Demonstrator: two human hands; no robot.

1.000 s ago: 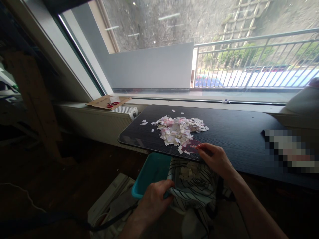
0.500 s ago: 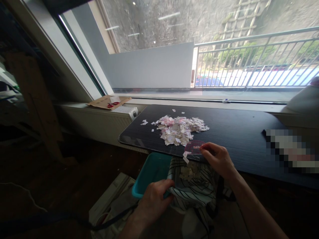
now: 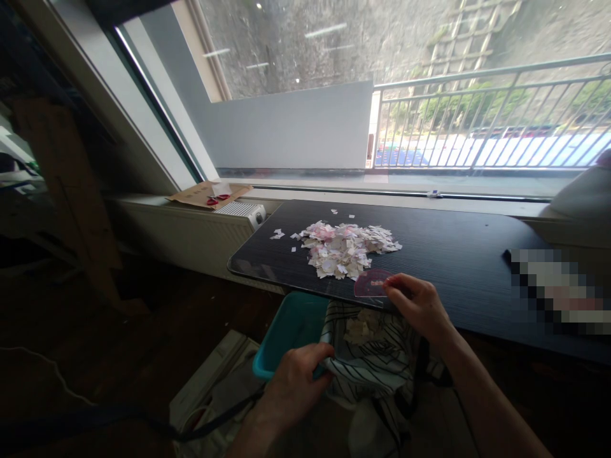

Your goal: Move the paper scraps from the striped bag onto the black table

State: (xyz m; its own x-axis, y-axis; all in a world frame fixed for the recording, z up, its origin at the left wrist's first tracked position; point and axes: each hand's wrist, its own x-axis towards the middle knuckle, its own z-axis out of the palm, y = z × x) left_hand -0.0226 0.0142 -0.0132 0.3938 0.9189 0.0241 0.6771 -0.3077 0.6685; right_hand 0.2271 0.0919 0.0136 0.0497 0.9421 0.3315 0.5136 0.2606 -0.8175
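Observation:
A heap of small cut paper pieces (image 3: 341,248), mostly white with some pink, lies on the black table (image 3: 443,242). My right hand (image 3: 420,305) pinches a clear pink protractor-like plastic piece (image 3: 370,286), flat at the table's front edge beside the heap. Below that edge a striped cloth bag (image 3: 367,372) hangs with its mouth facing up, and paper scraps (image 3: 363,326) show inside it. My left hand (image 3: 300,378) grips the bag's left rim between thumb and fingers. Part of the bag's far side is hidden under the table.
A teal plastic basin (image 3: 281,337) stands left of the bag, partly under the table. Red-handled scissors (image 3: 217,200) lie on brown cardboard (image 3: 191,194) on the sill, near a white radiator (image 3: 252,216). Stray paper bits (image 3: 277,234) lie left of the heap. A blurred-out object is at the right.
The few paper pieces at the table edge by the pink plastic have dropped off, toward the bag below. Both hands stay nearly where they were.

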